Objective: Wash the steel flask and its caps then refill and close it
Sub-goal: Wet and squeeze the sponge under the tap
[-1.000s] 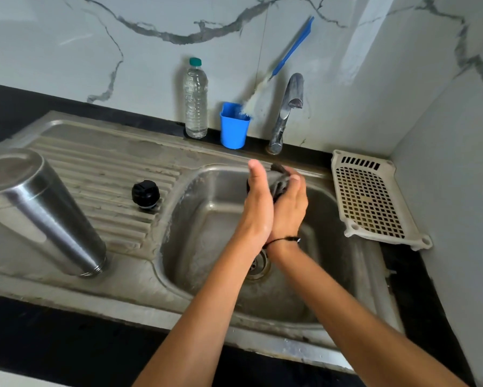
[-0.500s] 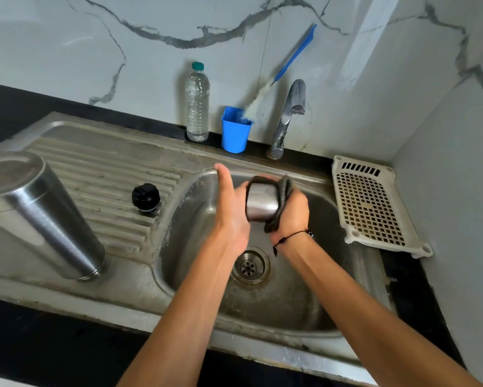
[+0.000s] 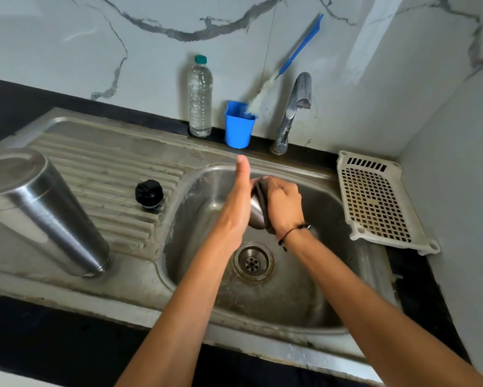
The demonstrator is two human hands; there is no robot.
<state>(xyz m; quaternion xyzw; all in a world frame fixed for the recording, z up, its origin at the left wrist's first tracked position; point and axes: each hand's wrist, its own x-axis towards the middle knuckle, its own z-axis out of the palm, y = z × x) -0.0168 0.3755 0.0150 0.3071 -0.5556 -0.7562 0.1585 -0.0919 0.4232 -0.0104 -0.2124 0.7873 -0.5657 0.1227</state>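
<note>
I see my left hand (image 3: 239,208) held flat, thumb up, against the smooth steel cap (image 3: 255,215) over the basin (image 3: 332,289); my right hand (image 3: 283,203) grips a dark scrub cloth (image 3: 262,196) on it. Beyond, the brushed cylindrical flask (image 3: 42,213) stands inverted beside a ribbed black stopper (image 3: 149,194).

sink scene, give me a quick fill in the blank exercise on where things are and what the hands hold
1. The steel flask stands upside down on the ____.
2. The black inner cap sits ____ the flask and the basin.
3. The brush stands in a ____ cup.
4. The right hand rubs the steel cap with a dark ____.

Missing: drainboard; between; blue; cloth
</note>
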